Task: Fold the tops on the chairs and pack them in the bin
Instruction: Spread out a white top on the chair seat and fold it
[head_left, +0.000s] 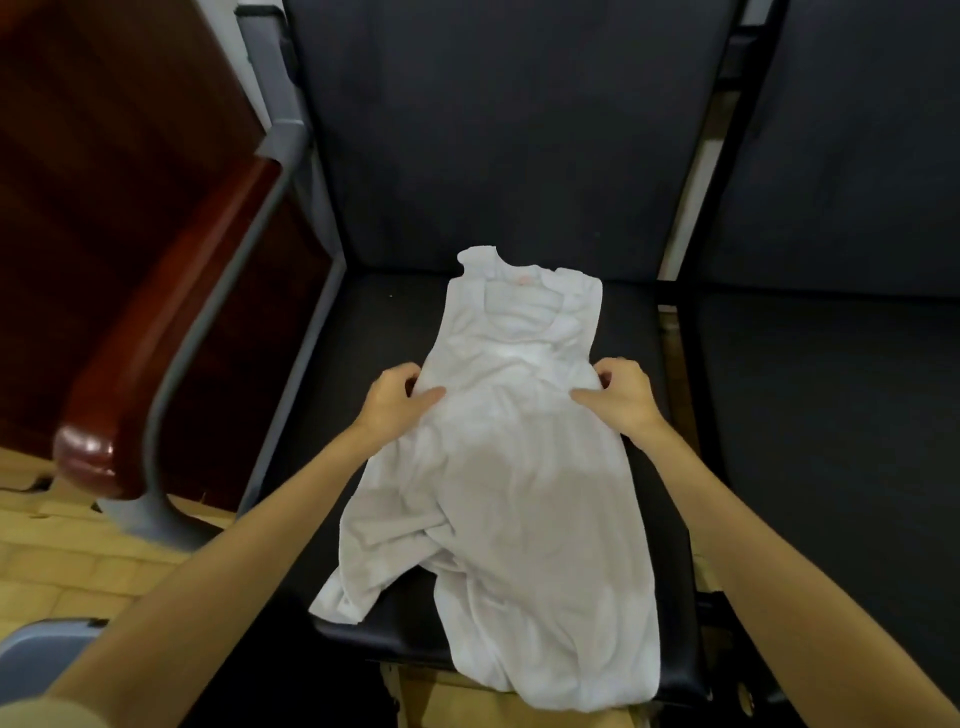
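Draped over the near edge of the black padded chair seat (384, 332), the white sleeveless cotton top (511, 467) is laid lengthwise, neckline far. Its waist is pinched on the left edge by the left hand (397, 397) and on the right edge by the right hand (621, 396), both equally near.

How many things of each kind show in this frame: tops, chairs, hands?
White top: 1
Dark padded chairs: 2
Wooden-armed chair: 1
Hands gripping the top, left hand and right hand: 2
Total: 6
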